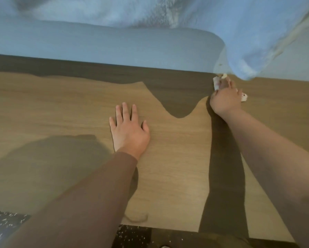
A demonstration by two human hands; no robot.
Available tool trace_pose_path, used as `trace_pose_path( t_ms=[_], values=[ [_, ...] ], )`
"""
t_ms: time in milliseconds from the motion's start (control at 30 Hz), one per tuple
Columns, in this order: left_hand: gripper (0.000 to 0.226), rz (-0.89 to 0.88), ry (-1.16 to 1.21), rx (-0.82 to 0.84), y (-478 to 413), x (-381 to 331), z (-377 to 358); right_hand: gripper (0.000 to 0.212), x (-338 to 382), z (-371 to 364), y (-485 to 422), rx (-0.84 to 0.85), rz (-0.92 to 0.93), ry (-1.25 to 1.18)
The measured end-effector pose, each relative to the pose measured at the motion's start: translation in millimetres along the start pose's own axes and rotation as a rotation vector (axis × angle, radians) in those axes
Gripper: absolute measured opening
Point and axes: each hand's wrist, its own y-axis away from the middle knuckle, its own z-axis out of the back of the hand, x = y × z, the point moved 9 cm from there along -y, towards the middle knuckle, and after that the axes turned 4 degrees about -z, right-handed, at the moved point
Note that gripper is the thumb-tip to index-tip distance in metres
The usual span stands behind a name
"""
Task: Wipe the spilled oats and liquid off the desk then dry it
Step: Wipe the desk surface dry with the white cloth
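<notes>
One flat left hand (pixel 128 133) braces on the pale wooden table (pixel 60 104) while the grip of the right hand (pixel 225 100), curled round a crumpled white tissue (pixel 216 84), wipes the far edge; drying probably follows.

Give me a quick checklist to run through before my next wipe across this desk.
1. Right hand grips the wipe: ok.
2. Left hand flat on the desk, clear of the wiping path: ok.
3. Pale clump at the far edge removed: not ok.
4. Ring mark near the front edge wiped: not ok.
5. Wipe clean enough for another pass: cannot tell.
</notes>
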Motion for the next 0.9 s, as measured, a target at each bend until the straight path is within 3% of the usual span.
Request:
trace_pose_path(
  t_ms=[100,233,333,400,467,533,600,800,900],
  values=[
    [0.064,0.000,0.010,-0.004,1.1,-0.2,0.3,0.063,56.4,-12.4,-2.2,0.030,0.035,-0.036],
    [0.065,0.002,0.023,-0.012,1.4,0.1,2.7,0.059,172.3,-44.3,60.4,0.098,0.550,-0.043],
    [0.065,0.007,0.035,-0.009,1.0,0.3,2.3,0.054,174.6,-53.6,106.1,0.225,0.795,-0.056],
    [0.065,0.009,0.042,-0.006,1.1,0.5,1.8,0.053,138.8,-38.6,95.7,0.091,0.799,-0.035],
    [0.065,0.007,0.035,-0.006,1.8,-0.4,0.8,0.055,89.3,-22.9,59.5,-0.029,0.626,0.008],
    [0.064,0.001,0.030,-0.004,1.4,-1.5,0.5,0.055,57.0,-20.7,35.2,-0.010,0.428,0.065],
    [0.063,0.003,0.038,-0.001,0.4,-1.2,-0.4,0.057,63.7,-24.8,43.8,0.004,0.352,0.060],
    [0.062,-0.009,0.049,0.028,0.2,-2.3,-2.3,0.058,98.1,-49.4,146.2,0.105,0.680,0.036],
    [0.062,-0.011,0.033,0.047,-0.5,-2.5,-3.1,0.059,62.3,-39.4,108.3,0.082,0.620,0.083]
  ],
)
